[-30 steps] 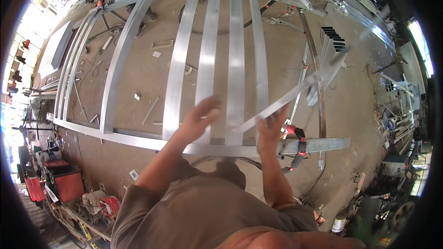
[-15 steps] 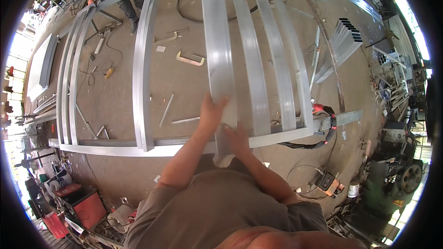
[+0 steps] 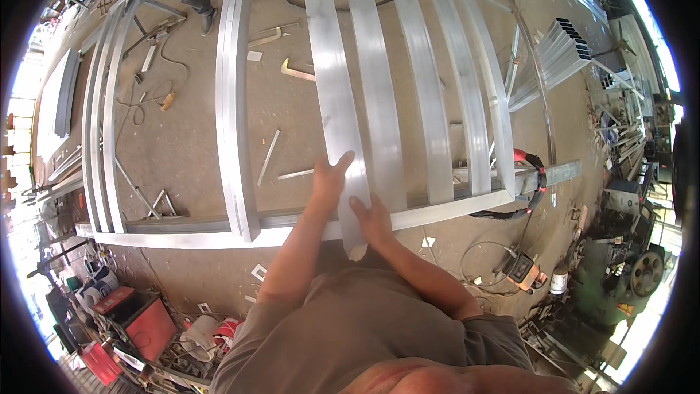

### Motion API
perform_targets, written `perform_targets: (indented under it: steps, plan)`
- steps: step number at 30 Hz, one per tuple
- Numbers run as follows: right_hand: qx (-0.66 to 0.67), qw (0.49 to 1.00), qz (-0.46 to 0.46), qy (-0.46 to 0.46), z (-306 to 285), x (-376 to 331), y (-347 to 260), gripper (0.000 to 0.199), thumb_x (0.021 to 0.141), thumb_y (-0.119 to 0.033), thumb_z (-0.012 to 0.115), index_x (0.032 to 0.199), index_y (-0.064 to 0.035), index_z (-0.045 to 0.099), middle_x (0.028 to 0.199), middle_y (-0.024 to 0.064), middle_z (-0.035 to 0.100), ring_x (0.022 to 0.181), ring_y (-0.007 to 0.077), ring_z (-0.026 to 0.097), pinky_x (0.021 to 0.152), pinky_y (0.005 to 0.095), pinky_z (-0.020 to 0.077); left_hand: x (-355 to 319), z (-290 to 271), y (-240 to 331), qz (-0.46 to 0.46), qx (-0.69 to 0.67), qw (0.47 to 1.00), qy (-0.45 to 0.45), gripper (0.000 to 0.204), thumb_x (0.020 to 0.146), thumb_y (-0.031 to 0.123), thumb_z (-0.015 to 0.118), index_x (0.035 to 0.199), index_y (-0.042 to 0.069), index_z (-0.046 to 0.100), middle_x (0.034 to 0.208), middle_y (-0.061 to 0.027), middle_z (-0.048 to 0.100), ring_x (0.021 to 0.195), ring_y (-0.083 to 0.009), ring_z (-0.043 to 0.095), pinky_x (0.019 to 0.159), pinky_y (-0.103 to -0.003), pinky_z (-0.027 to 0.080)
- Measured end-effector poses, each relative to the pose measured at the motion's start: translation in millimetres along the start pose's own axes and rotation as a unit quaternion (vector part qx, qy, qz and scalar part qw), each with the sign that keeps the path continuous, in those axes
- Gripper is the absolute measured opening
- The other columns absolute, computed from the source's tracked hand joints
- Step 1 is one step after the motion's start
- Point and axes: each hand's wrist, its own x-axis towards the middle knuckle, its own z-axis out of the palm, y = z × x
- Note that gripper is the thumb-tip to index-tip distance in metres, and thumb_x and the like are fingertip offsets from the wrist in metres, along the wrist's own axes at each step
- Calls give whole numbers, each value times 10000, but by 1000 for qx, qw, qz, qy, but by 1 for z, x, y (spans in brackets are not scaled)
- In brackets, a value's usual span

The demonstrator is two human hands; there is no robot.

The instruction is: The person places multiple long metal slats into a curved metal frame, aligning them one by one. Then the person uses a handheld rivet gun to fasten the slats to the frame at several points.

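Across the near rail (image 3: 189, 239) of a silvery metal frame lies a broad flat bar (image 3: 335, 87), its near end jutting past that rail toward the person's torso (image 3: 364, 314) and its far end running out of view at the top. The left hand (image 3: 329, 179) grips the bar along its left edge, thumb laid over the upper face; the right hand (image 3: 373, 219) grasps the right edge, closer to the near end, its thumb on top as well (whatever the fingers do underneath is hidden by the metal). The bar therefore sits directly between the two hands, touching both. Just right of it a second bar (image 3: 379, 102) runs roughly alongside, a gap between the two. Well to the left of the left hand, a ridged crosspiece (image 3: 237, 102) meets the same rail, and a clamp (image 3: 297, 75) lies on the floor (image 3: 189, 168) beyond that hand.
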Motion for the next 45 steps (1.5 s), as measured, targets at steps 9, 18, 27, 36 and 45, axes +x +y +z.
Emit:
perform_targets:
  steps: [9,18,27,36,45]
  plan:
    - [22,998,36,-42,9,24,-16,878,991,-619,587,1482,100,475,1427,361,574,1362,496,538,1128,513,430,29,-5,12,20,-11,1000,15,500,944,312,771,1261,-52,641,986,-86,690,837,-157,595,745,-346,507]
    - [33,999,11,-27,18,36,-25,799,986,-567,630,1416,100,539,1294,354,651,1260,505,608,1052,530,473,41,-14,20,-6,-51,999,-8,432,957,285,761,1231,-30,651,917,-31,664,723,-96,543,627,-300,468]
    - [27,999,-8,22,30,44,-23,551,1002,-429,653,1290,41,647,1176,286,712,1132,443,674,972,487,504,53,-18,14,-15,-50,999,-14,446,960,291,767,1234,-38,644,940,-41,676,757,-106,562,659,-308,485]
    - [28,999,16,-17,29,46,-23,746,980,-541,642,1402,68,554,1265,338,667,1208,494,636,1021,513,491,60,-21,-1,-4,-84,996,-24,494,977,281,758,1299,-58,600,1149,-112,700,1011,-182,643,889,-346,530]
    - [-12,992,-122,27,40,55,-15,593,1006,-434,666,1304,76,626,1182,311,702,1127,462,675,973,494,521,23,-40,-3,-20,27,999,3,524,991,349,743,1298,-46,588,1075,-87,679,919,-145,601,785,-313,507]
